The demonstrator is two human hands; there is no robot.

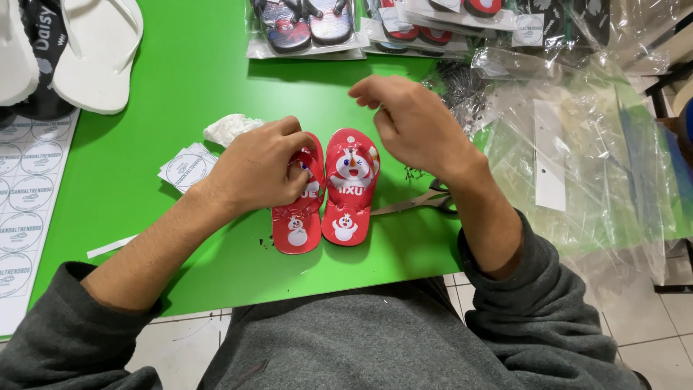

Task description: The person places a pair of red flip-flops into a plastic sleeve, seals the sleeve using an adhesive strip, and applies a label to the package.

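Note:
Two small red flip-flops with white snowman figures lie side by side on the green table. My left hand rests on the left flip-flop, fingers curled over its strap and upper half. The right flip-flop lies uncovered. My right hand hovers just above and right of it, fingers loosely bent, holding nothing that I can see.
Scissors lie under my right wrist. Clear plastic bags pile at the right. Bagged flip-flops line the far edge. White sandals, a sticker sheet, loose round labels and crumpled paper sit left.

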